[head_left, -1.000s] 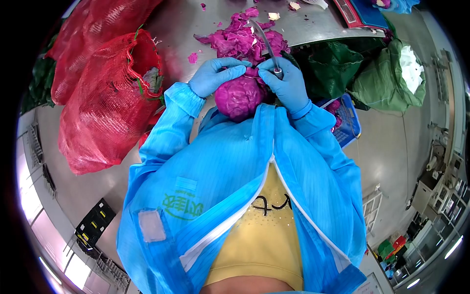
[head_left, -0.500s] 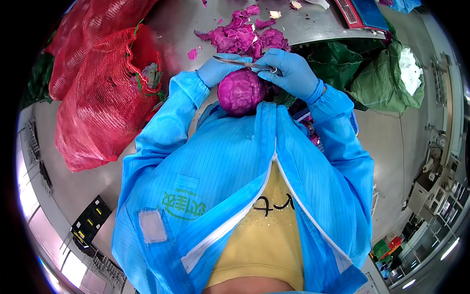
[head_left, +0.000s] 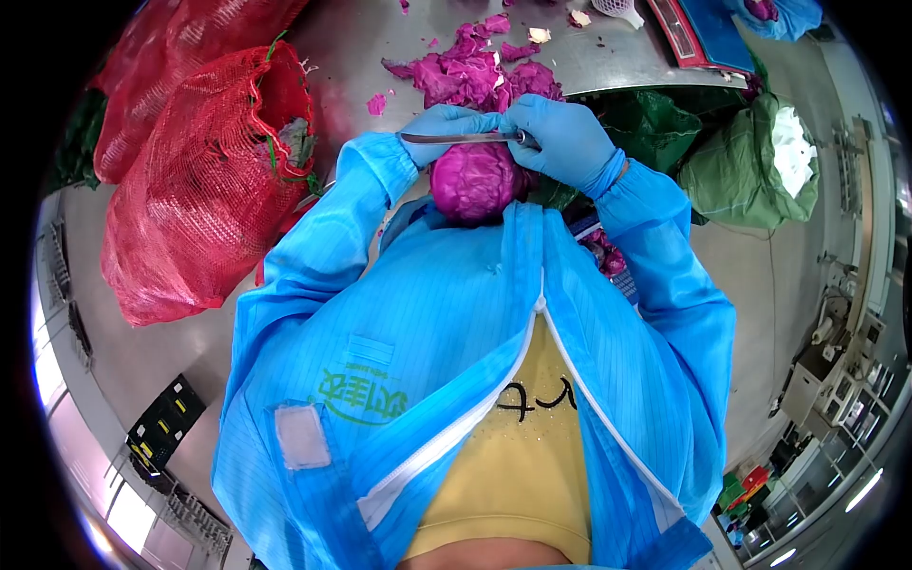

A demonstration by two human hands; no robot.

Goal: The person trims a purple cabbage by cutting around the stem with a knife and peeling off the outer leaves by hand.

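Observation:
A round red cabbage [head_left: 473, 185] rests against my front at the edge of the metal table. My left hand [head_left: 439, 125], in a blue glove, curls over its far left side, partly hidden by the blade, and steadies it. My gloved right hand [head_left: 568, 142] is closed round the handle of a knife [head_left: 446, 139]. The blade points left across the top of the cabbage, in front of my left fingers. My two hands meet at the fingertips. Torn purple leaves [head_left: 465, 76] lie in a heap just beyond them.
Red mesh sacks [head_left: 204, 190] stand at the left, one open with cabbage inside. Green sacks [head_left: 750, 166] are at the right. A red and blue tray [head_left: 708, 38] and pale scraps [head_left: 539, 35] sit on the metal table [head_left: 608, 57]. More purple leaves [head_left: 600, 252] lie below my right arm.
The knife has turned from a slant to nearly level and moved slightly down and left. My left hand has shifted right, its fingers now reaching my right hand.

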